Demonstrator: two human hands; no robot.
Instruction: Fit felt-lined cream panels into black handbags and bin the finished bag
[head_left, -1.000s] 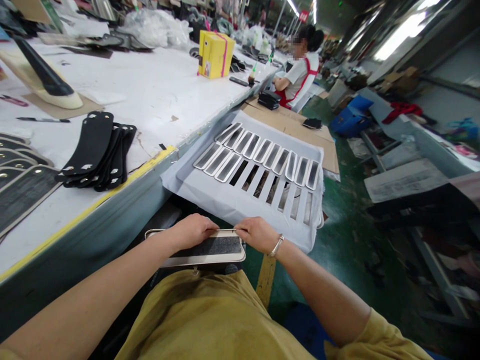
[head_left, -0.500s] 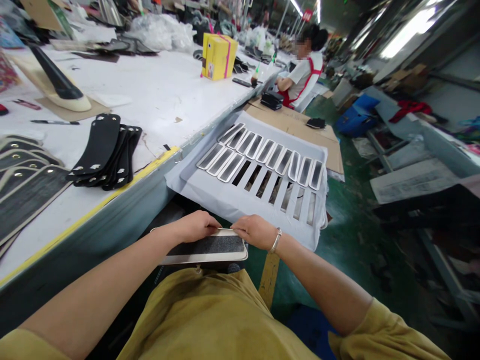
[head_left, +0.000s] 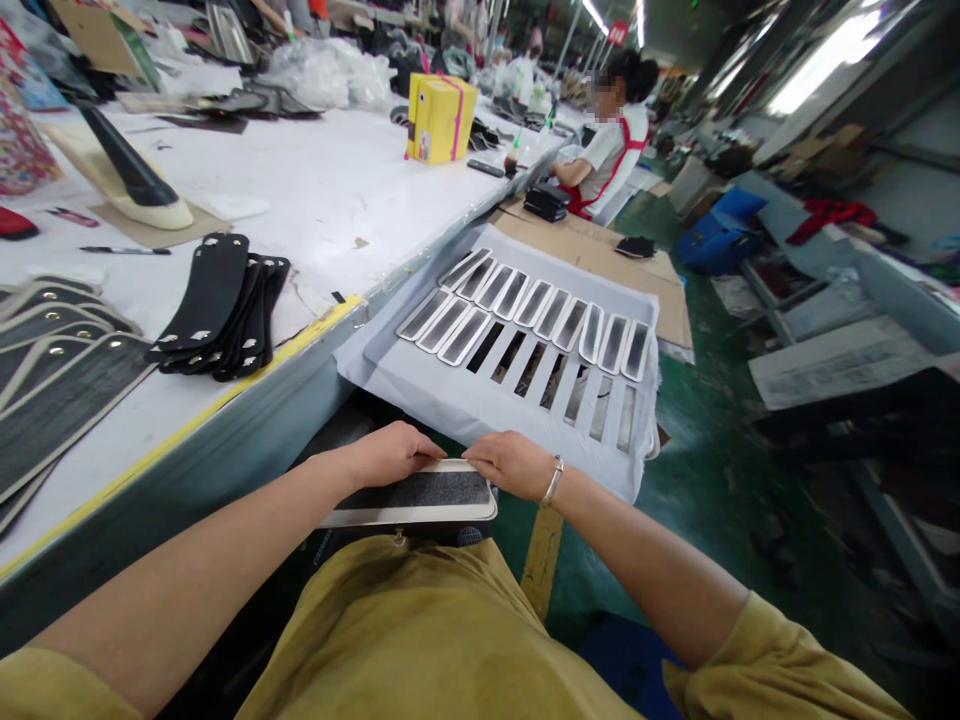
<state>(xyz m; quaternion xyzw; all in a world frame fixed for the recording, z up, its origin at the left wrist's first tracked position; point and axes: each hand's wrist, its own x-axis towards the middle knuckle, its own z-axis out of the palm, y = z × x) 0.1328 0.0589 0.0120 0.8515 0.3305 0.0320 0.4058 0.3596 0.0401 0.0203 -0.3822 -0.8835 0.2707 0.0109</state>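
A dark grey strip with a pale border and rounded corners lies level just in front of my body. My left hand pinches its far edge near the middle. Close beside it, my right hand, with a bracelet at the wrist, pinches the same edge near the right corner. The strip's left part is hidden behind my left forearm. Beyond my hands, a cloth-covered board with cut slots carries several similar pale-edged strips in two rows.
On the white table at left lie stacked black straps with snaps, grey pale-edged pieces, a pen and a yellow box. A co-worker sits farther along. Blue bins stand right of the green floor.
The view has shifted slightly, so the table items appear a little farther right. Both hands keep their pinch on the strip's far edge, with hardly any movement.
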